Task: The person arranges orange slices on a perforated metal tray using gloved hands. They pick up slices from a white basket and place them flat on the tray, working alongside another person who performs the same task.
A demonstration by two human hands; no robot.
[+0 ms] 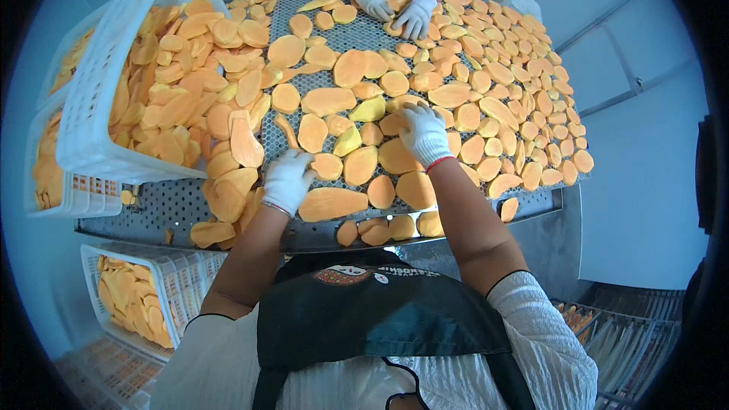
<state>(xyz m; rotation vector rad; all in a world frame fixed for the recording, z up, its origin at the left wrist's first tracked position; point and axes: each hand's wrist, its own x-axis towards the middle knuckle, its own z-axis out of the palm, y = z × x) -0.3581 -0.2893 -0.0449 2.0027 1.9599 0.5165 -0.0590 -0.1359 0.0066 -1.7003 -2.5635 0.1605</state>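
My left hand (289, 182), in a white knit glove, is at the left part of a perforated metal mesh tray (347, 34). Its fingertips meet the left edge of a round orange slice (327, 167), apparently sweet potato. Just beyond them lies a thin curved strip (286, 130). My right hand (424, 132), gloved too, reaches over the middle of the tray. Its fingers and thumb are at the right end of another slice (392, 124); whether they grip it is hidden. Slices lie mostly flat around both hands, including a long one (333, 204) and a yellowish one (368, 109).
A tilted white plastic crate (85, 142) spills piled slices (182, 80) onto the tray's left side. Across from me, a co-worker's gloved hands (393, 10) touch slices. Another filled crate (165, 290) stands below left. Slices (401, 228) lie along the metal table's near edge (319, 239).
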